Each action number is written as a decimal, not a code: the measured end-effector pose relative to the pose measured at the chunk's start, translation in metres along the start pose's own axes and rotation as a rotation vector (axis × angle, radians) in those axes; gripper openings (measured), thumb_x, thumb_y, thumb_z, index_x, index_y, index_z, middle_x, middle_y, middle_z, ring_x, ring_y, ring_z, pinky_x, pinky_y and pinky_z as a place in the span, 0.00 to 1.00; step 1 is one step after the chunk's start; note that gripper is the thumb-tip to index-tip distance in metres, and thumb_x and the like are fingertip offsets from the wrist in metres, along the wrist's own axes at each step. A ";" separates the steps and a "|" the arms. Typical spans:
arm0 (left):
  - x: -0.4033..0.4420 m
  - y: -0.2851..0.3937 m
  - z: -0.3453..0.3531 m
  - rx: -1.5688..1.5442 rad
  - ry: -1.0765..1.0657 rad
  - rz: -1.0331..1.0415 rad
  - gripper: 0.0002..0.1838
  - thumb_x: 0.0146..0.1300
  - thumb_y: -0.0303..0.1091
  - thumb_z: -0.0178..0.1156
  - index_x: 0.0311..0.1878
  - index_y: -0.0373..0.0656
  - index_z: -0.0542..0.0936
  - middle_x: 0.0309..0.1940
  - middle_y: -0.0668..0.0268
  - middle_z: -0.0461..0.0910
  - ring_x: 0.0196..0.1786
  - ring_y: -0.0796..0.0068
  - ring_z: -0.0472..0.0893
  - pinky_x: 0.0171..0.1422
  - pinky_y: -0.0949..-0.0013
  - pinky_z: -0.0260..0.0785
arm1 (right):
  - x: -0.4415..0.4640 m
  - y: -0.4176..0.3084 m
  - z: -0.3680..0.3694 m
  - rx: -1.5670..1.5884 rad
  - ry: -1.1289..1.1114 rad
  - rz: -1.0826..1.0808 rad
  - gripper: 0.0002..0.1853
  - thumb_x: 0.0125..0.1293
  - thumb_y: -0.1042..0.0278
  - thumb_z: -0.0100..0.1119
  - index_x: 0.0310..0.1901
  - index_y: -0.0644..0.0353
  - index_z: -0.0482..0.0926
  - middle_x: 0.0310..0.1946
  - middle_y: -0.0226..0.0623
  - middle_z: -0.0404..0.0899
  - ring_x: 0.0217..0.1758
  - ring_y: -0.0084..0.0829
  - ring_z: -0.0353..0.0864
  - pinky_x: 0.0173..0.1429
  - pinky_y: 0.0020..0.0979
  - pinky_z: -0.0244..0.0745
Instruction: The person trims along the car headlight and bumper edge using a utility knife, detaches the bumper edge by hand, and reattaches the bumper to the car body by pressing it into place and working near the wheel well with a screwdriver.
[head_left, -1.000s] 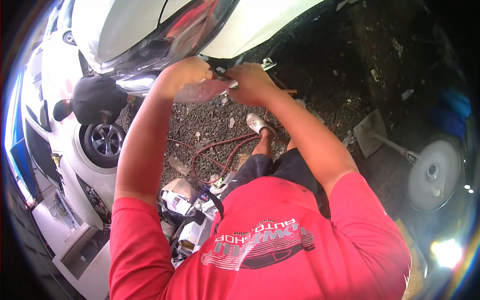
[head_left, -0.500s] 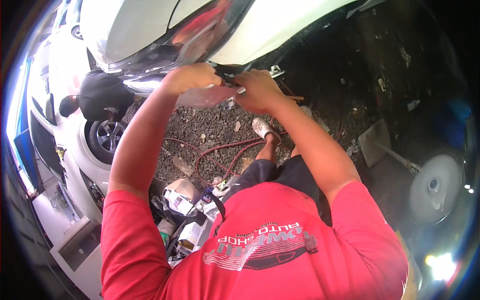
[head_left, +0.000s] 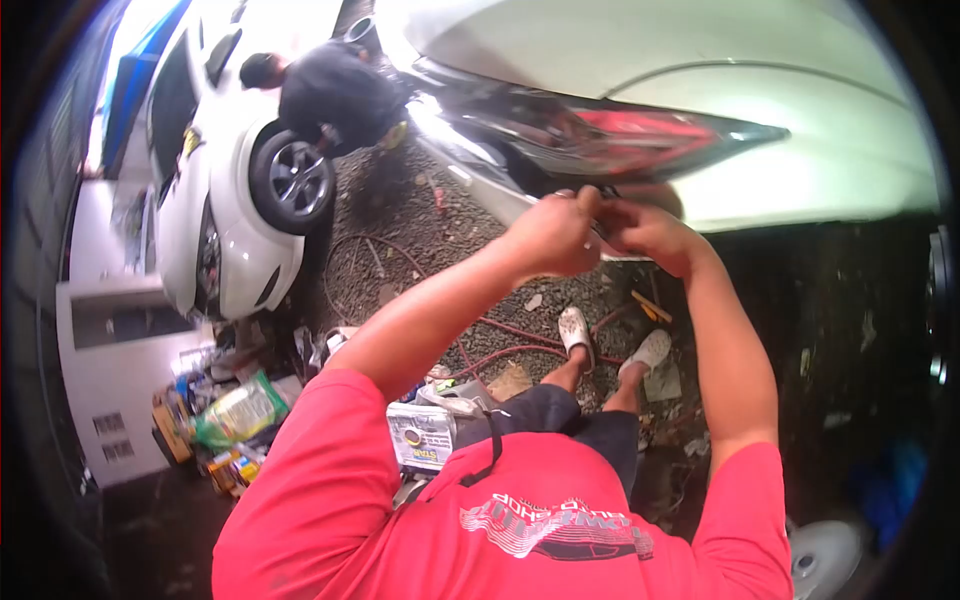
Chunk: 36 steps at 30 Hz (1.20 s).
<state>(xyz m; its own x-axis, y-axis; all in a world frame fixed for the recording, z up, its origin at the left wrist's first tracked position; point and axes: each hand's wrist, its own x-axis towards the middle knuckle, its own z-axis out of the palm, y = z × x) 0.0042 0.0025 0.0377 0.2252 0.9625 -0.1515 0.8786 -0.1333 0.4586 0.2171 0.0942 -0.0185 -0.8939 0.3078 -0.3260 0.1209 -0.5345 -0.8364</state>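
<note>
My left hand (head_left: 560, 235) and my right hand (head_left: 650, 235) meet at the lower edge of a white car's rear corner, just below its red-and-clear tail light (head_left: 640, 135). The fingers of both hands are closed and pressed close together around something small and dark that I cannot make out. Left of the hands, a pale bumper section (head_left: 475, 185) runs down from the tail light. The white body panel (head_left: 760, 185) continues to the right. My fingers hide the spot where they work.
A person in a dark shirt (head_left: 340, 97) bends beside another white car's wheel (head_left: 293, 185). A red hose (head_left: 500, 352) loops over the gravel near my feet. Boxes and a green-and-white bag (head_left: 243, 410) lie at left. Yellowish sticks (head_left: 650, 305) lie right of my feet.
My view has swung left, bringing the tail light and the other car further right in it. My hands have drawn closer together, with their fingers now meeting.
</note>
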 end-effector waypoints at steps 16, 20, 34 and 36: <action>-0.011 -0.012 0.010 -0.098 0.097 0.062 0.30 0.49 0.34 0.75 0.55 0.35 0.77 0.42 0.50 0.85 0.54 0.43 0.84 0.58 0.46 0.77 | 0.023 0.007 0.011 -0.589 0.071 0.197 0.25 0.81 0.51 0.67 0.67 0.63 0.83 0.61 0.40 0.87 0.64 0.31 0.82 0.72 0.38 0.72; -0.007 -0.014 0.015 -0.075 0.100 0.094 0.28 0.50 0.34 0.75 0.54 0.36 0.77 0.42 0.52 0.85 0.54 0.45 0.83 0.59 0.47 0.76 | 0.016 0.017 0.018 -0.518 0.128 0.089 0.21 0.81 0.62 0.66 0.67 0.64 0.81 0.64 0.38 0.85 0.66 0.31 0.80 0.73 0.39 0.73; -0.010 -0.013 0.016 -0.156 0.148 0.076 0.24 0.52 0.35 0.75 0.50 0.39 0.77 0.39 0.53 0.85 0.53 0.46 0.84 0.59 0.47 0.75 | 0.018 0.020 0.012 -0.383 0.121 0.106 0.23 0.79 0.68 0.68 0.72 0.62 0.78 0.67 0.31 0.81 0.71 0.28 0.77 0.77 0.37 0.70; -0.008 -0.013 0.018 -0.158 0.168 0.091 0.24 0.52 0.36 0.75 0.50 0.39 0.77 0.38 0.54 0.85 0.53 0.46 0.84 0.59 0.47 0.75 | 0.012 0.018 0.020 -0.268 0.163 -0.104 0.23 0.80 0.68 0.66 0.73 0.62 0.77 0.67 0.31 0.81 0.70 0.27 0.77 0.77 0.36 0.69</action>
<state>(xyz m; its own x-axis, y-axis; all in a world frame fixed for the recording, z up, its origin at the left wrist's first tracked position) -0.0017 -0.0073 0.0171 0.2158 0.9757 0.0381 0.7781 -0.1954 0.5970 0.2002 0.0720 -0.0289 -0.8292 0.4831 -0.2811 0.1614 -0.2747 -0.9479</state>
